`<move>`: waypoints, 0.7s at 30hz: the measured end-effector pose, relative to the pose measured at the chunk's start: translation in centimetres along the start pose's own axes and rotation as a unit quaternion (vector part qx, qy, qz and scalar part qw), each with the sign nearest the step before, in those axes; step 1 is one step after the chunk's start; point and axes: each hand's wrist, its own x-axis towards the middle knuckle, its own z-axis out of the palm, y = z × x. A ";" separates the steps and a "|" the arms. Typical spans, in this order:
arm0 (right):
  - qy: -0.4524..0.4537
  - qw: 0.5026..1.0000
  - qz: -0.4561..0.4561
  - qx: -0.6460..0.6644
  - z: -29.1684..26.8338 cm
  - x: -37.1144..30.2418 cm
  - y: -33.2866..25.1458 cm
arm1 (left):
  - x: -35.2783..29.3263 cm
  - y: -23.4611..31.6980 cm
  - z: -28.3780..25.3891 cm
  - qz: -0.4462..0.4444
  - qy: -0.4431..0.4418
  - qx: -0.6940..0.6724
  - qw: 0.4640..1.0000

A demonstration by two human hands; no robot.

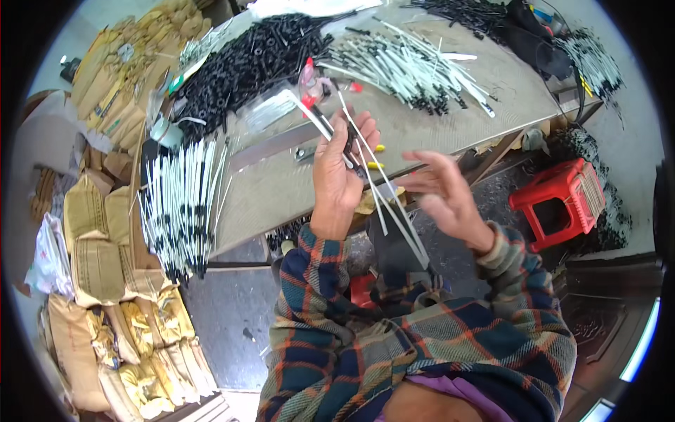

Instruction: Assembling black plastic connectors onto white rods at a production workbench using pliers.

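My left hand is closed around several thin white rods with black parts on them. The rods fan out below the palm, their lower ends over my lap. To the right, my right hand has its fingers apart, slightly blurred, and no held thing shows in it. Beyond my left hand, a pile of white rods with black ends lies on the table. A second bundle of such rods lies at the table's left edge, its black ends overhanging.
A large heap of black tubular pieces covers the table's far left part. The wooden table has its edge just past my hands. Stuffed brown sacks stand at left, and a red plastic stool at right.
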 end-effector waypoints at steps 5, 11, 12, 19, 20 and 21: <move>0.077 0.991 0.105 -0.022 6.3 0.5 1.4 | -3.4 -0.6 -0.1 0.031 -0.001 0.030 0.999; 0.154 0.969 -0.008 -0.192 7.2 1.1 3.3 | -6.3 0.7 -4.5 0.088 0.142 0.224 0.960; 0.195 0.916 -0.121 -0.330 7.1 1.4 4.1 | -7.7 1.1 -5.0 0.154 0.179 0.333 0.913; 0.113 0.860 -0.218 -0.448 9.4 -0.2 1.8 | -12.7 1.2 -1.2 0.249 0.161 0.492 0.819; 0.078 0.868 -0.219 -0.439 10.4 -0.8 1.6 | -12.4 1.5 -1.1 0.244 0.179 0.498 0.813; 0.047 0.872 -0.215 -0.437 10.8 -1.2 1.4 | -12.1 1.9 -1.1 0.222 0.196 0.514 0.805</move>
